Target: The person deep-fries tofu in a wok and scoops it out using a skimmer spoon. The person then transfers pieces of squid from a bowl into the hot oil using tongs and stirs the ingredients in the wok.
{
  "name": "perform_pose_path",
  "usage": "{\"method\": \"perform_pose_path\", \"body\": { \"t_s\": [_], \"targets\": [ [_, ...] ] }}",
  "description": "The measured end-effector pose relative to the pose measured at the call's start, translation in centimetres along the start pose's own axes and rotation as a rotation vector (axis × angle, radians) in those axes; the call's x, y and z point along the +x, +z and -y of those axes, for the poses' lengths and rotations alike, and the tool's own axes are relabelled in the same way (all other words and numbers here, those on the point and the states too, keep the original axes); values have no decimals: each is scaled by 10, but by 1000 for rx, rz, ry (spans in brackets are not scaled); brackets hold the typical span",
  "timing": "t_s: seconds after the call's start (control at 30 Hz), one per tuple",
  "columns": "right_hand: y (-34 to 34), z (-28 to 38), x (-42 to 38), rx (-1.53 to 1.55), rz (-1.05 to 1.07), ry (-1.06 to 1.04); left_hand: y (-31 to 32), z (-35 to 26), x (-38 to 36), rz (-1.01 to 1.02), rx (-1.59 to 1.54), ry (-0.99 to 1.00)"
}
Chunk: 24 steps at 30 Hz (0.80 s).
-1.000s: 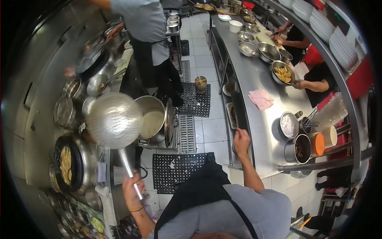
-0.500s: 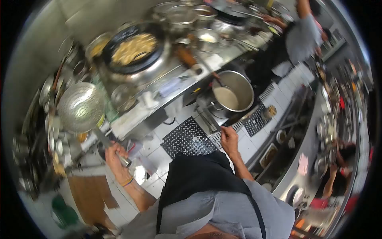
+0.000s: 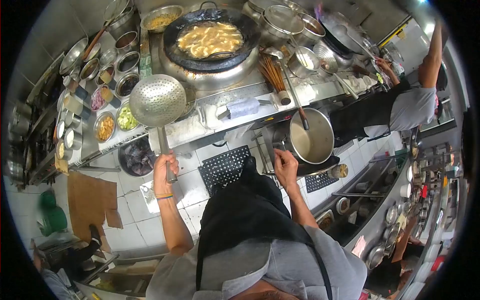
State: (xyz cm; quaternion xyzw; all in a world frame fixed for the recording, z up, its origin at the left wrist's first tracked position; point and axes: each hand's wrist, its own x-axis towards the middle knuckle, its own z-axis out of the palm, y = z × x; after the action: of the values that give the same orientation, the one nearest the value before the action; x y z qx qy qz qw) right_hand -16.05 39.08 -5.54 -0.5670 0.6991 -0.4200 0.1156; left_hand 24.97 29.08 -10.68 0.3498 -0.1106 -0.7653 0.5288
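Observation:
My left hand (image 3: 166, 170) is closed round the handle of a large perforated metal skimmer (image 3: 157, 101). Its round head is raised in front of the counter's edge, left of a black wok (image 3: 174, 61). In the wok, pale pieces fry in bubbling oil (image 3: 210, 40). My right hand (image 3: 285, 167) has its fingers curled in and shows nothing in its grasp. It hovers beside a tall steel pot (image 3: 327, 127) of cloudy liquid; contact with the pot cannot be made out. A ladle (image 3: 294, 92) leans across the pot's rim.
Small bowls of chopped green vegetable (image 3: 127, 119) and orange pieces (image 3: 105, 128) stand at the left. A bundle of wooden sticks (image 3: 271, 75) lies on the counter. At the right, a co-worker in a grey shirt (image 3: 412, 110) works at another wok. A black perforated mat (image 3: 225, 167) covers the floor.
The view has turned and sharpened. The skimmer, held in my left hand, has come nearer the wok. My right hand stays curled and is now closer to the pot. The ladle leans differently.

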Motion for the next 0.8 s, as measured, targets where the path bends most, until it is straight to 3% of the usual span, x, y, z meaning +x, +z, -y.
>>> {"method": "perform_pose_path", "body": {
  "t_s": [0.2,0.27,0.4,0.47,0.6,0.67,0.73,0.8],
  "targets": [
    [1,-54,63,219,-17,112,-9,12,37,67,-55,-108],
    [-9,-71,93,587,35,527,-1,20,36,72,-103,-117],
    [-36,-94,183,1169,17,490,13,41,31,179,-369,-58],
    [-45,-100,236,1305,88,516,28,59,28,179,-537,-3],
    [-33,-94,328,1556,217,604,-36,123,32,-105,-631,206],
    [-24,-86,362,1633,251,649,-91,146,36,-398,-777,105],
    [-14,-80,394,1677,274,717,-164,187,32,-218,-1131,141],
    [6,-113,426,1793,449,646,-153,204,6,-566,-958,41]
  ]
}}
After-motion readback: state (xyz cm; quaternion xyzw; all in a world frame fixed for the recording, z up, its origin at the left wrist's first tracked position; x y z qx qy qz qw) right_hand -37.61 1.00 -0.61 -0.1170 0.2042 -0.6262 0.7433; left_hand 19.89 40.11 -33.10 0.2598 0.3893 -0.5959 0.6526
